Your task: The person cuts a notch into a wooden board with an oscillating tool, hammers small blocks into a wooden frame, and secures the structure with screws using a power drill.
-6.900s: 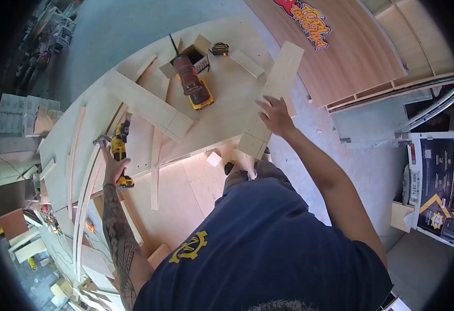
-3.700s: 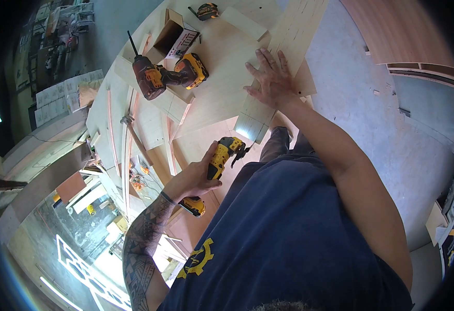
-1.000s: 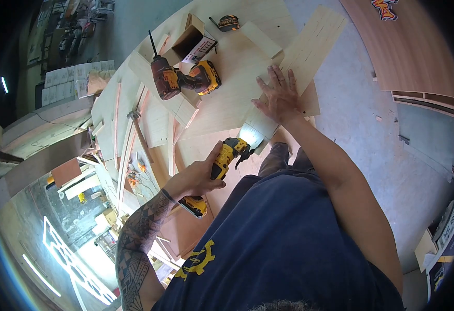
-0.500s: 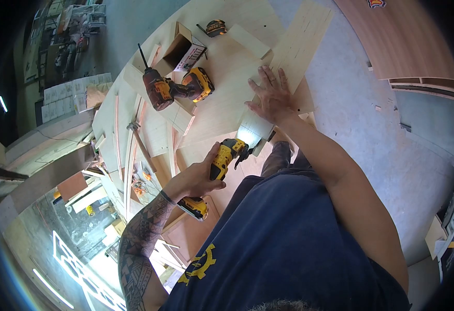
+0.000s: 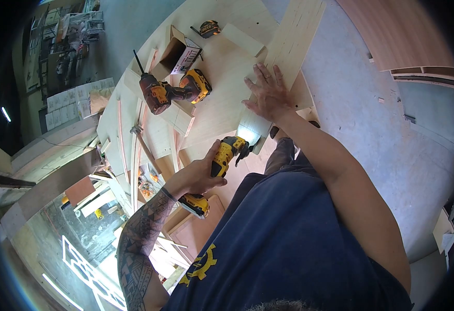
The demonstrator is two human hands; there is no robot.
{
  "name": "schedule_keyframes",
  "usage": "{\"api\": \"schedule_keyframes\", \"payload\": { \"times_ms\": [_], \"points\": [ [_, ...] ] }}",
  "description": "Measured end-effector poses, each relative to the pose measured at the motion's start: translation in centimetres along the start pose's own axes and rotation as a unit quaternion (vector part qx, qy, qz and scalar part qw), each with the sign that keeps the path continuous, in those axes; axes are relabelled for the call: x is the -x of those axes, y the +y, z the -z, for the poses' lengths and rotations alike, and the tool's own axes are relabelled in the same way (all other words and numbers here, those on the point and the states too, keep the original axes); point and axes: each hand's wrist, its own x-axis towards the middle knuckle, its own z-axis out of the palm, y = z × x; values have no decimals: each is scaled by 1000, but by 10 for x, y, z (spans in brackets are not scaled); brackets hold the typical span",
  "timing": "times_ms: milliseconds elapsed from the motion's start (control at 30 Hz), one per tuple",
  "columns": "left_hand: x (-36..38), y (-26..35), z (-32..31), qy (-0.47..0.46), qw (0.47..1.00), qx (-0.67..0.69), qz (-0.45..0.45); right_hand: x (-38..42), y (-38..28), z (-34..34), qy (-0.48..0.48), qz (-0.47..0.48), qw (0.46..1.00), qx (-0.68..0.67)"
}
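Note:
My left hand (image 5: 204, 175) is wrapped round a yellow and black cordless oscillating multi-tool (image 5: 224, 154), its battery below my wrist. The tool's lamp lights the near end of a long pale plywood strip (image 5: 298, 32), and its black head is right at that end. My right hand (image 5: 271, 95) lies flat on the strip with fingers spread. Beneath the strip is a broad plywood sheet (image 5: 219, 72). To the left, on the sheet, lies a cordless drill (image 5: 169, 92) with a long bit, beside an opened small cardboard box (image 5: 182, 54).
A tape measure (image 5: 208, 29) and a short wood offcut (image 5: 241, 39) lie at the far side of the sheet. A hammer (image 5: 145, 147) rests among thin wood strips on the left. At right, a wooden panel (image 5: 393, 33) stands above the grey floor (image 5: 346, 98).
The view has shifted slightly, so the bench things appear a little moved. Both hands keep their places, the left with the multi-tool, the right on the strip.

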Motion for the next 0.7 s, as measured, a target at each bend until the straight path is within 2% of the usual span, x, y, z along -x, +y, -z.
{"api": "schedule_keyframes", "payload": {
  "times_ms": [67,167,267,400,467,567,700],
  "points": [
    [-1,0,-1,4,1000,7,-6,0,0,-6,45,1,999,-27],
    [-8,-10,-7,33,999,9,-30,0,0,-6,48,3,998,-28],
    [-10,-9,-6,31,999,2,-31,0,-2,5,-11,-6,1000,1],
    [-12,-8,-4,31,999,8,-30,-1,-1,-4,-3,-4,1000,-4],
    [-18,-13,-7,39,998,0,-42,-1,0,-13,75,6,997,-28],
    [-31,-21,-15,71,994,-30,-75,-1,-1,-10,70,-3,997,-34],
    [-25,-2,-4,12,1000,-3,-16,-2,1,-16,81,12,996,-42]
  ]
}}
